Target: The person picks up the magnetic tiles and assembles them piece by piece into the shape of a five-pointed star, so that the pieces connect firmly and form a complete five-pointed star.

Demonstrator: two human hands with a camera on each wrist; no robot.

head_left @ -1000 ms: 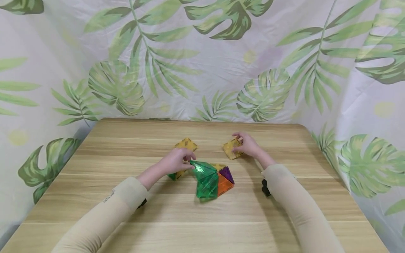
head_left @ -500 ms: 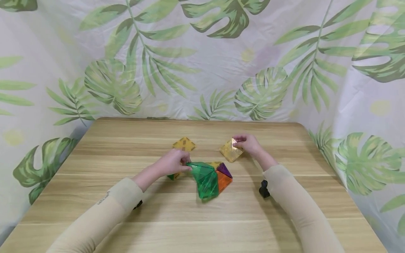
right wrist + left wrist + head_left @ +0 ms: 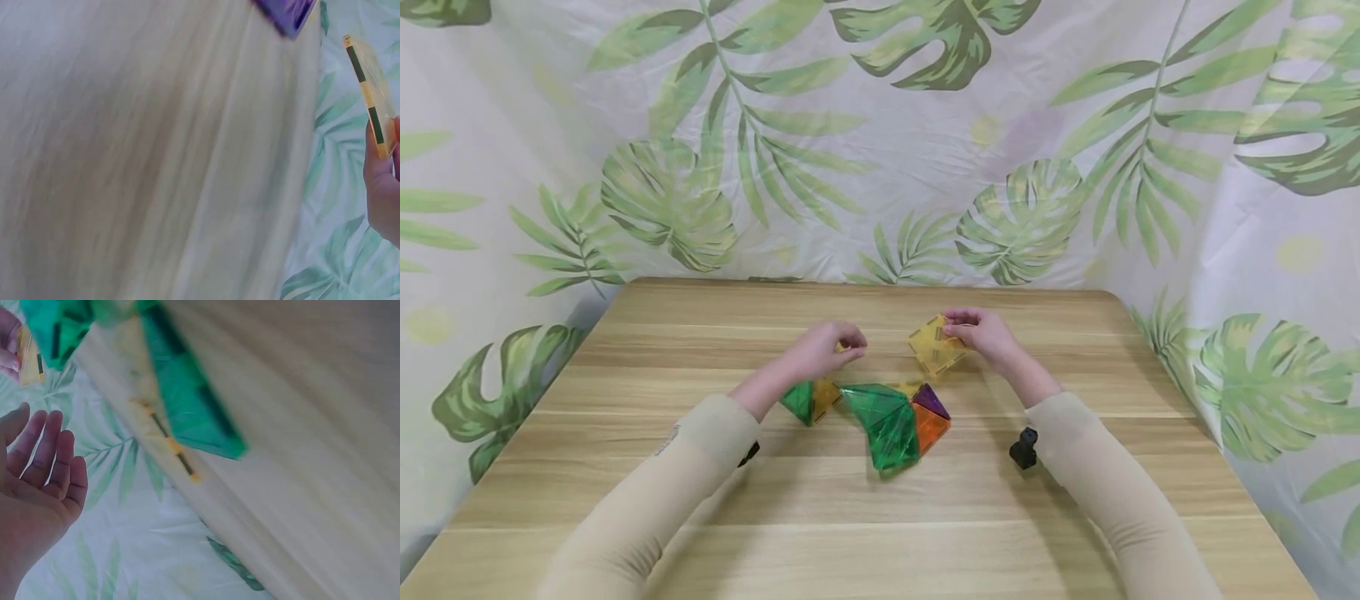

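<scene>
Your right hand pinches a yellow tile lifted behind the half-built tile cluster; your left hand, loosely curled, holds nothing; joining remains.

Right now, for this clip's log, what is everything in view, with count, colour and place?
Yellow square tile: one, translucent yellow, lifted off the table and tilted, pinched by the right hand.
Tile cluster: one joined group of green, orange, purple and yellow tiles, table centre.
Small tile pair: one green triangle joined to a yellow piece, left of the cluster, below the left hand.
Wooden table: one, light wood grain.
Leaf-print cloth: one, white with green leaves, behind and beside the table.
Right wrist camera: one, black, under the right sleeve.
Sleeves: two, beige.
Left hand: one, raised above the table, fingers loosely curled; nothing visible in its grip.
Right hand: one, holding the yellow tile.
</scene>
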